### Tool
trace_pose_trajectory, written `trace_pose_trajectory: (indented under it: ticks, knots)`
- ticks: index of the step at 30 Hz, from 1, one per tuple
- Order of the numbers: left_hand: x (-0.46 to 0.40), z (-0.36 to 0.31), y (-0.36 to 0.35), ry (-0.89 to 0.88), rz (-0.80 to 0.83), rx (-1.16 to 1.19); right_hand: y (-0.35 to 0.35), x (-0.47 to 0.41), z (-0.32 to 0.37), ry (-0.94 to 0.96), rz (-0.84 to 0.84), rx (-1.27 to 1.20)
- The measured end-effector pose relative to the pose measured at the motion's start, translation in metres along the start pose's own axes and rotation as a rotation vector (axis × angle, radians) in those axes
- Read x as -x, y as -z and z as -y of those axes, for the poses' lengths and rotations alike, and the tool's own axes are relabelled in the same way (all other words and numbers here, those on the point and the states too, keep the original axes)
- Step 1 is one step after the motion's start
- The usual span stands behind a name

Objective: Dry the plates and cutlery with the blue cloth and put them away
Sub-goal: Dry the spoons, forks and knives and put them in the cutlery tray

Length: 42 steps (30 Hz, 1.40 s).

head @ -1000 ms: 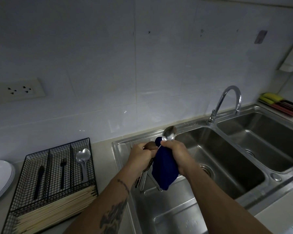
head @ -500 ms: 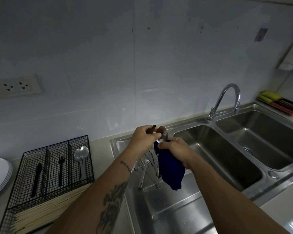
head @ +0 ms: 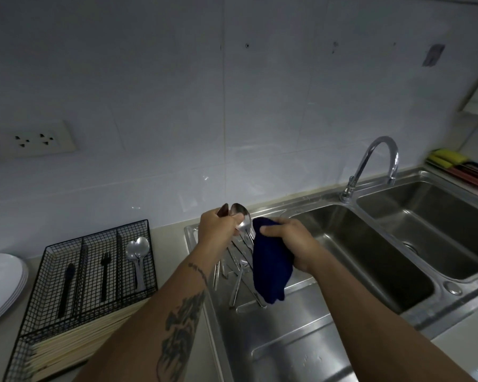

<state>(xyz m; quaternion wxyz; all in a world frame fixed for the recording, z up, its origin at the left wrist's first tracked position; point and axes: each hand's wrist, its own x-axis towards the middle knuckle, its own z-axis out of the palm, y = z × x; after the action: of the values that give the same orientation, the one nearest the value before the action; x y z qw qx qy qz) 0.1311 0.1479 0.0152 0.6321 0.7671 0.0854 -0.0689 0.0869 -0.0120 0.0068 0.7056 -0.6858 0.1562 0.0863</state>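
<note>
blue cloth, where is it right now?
Head view, centre: the blue cloth hangs from the right hand over the sink's draining board, just right of the spoons in the left hand.

Open counter strip between wire tray (head: 89, 274) and sink edge (head: 202, 299), crossed by left forearm (head: 160, 312). Tray compartments partly filled: black knife (head: 66, 288) in the left one, black fork (head: 104, 274) in the middle, two spoons (head: 137, 252) in the right, chopsticks (head: 75, 343) across the front section; stacked plates (head: 3, 282) just beside tray's left wall. Loose cutlery (head: 238, 274) crowding the drainboard under both hands, tap (head: 375, 164) arching over the divider between basins.
</note>
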Motion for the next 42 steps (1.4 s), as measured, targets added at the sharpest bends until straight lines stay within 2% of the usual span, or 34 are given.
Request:
trace_pose_trajectory:
  ticks: [4,6,10,16,21,24,28,31,36,42]
  knots:
    - [-0.001,0.006,0.003,0.055,0.008,0.045,-0.009,-0.001,0.011,-0.021,-0.093,-0.345]
    - [-0.001,0.006,0.004,0.052,0.016,0.035,-0.015,-0.003,0.009,0.006,-0.06,-0.394]
    - [0.001,0.004,0.005,0.003,0.006,0.009,-0.022,-0.002,-0.003,0.028,0.195,-0.203]
    - [0.005,0.009,0.02,0.02,-0.044,0.019,-0.041,0.003,-0.005,0.138,0.045,0.197]
    - [0.006,0.02,0.068,0.023,-0.176,0.076,-0.061,0.007,-0.018,0.027,0.232,0.369]
    - [0.002,0.028,0.111,0.008,-0.266,0.094,-0.08,0.005,-0.038,-0.034,0.262,0.448]
    - [0.006,0.053,0.156,0.089,-0.329,0.115,-0.112,0.0,-0.039,0.05,0.337,0.564]
    - [0.006,0.073,0.181,0.195,-0.288,0.168,-0.131,-0.005,-0.032,0.112,0.312,0.573]
    - [-0.011,0.096,0.204,0.26,-0.311,0.334,-0.145,-0.015,-0.033,0.084,0.257,0.374]
    - [-0.062,0.103,0.219,0.323,-0.397,0.307,-0.146,-0.032,-0.039,0.093,0.233,0.517]
